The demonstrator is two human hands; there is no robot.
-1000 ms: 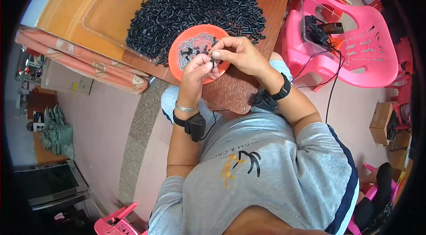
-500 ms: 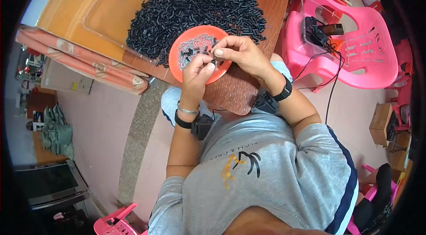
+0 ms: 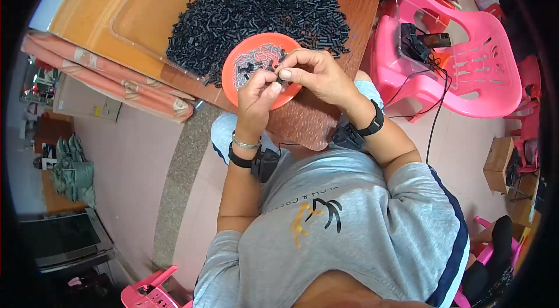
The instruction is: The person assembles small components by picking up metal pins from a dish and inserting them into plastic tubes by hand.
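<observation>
Two bare hands meet above an orange bowl point(image 3: 228, 84) standing on a brown tabletop point(image 3: 362, 14). The grip of the left hand point(image 3: 257, 94) and that of the right hand point(image 3: 317, 78) are pinched together on a small dark piece point(image 3: 284, 82), largely hidden by the fingertips. The bowl contains small clear pieces point(image 3: 266, 53) and some black ones; beyond it spreads a heap of short black pieces point(image 3: 218, 28). A pink chair point(image 3: 495, 78) stands at right.

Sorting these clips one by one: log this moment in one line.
left hand and right hand: pinched together; held: small piece, mostly hidden; below: bowl, pale pieces; beyond: black pile
</observation>
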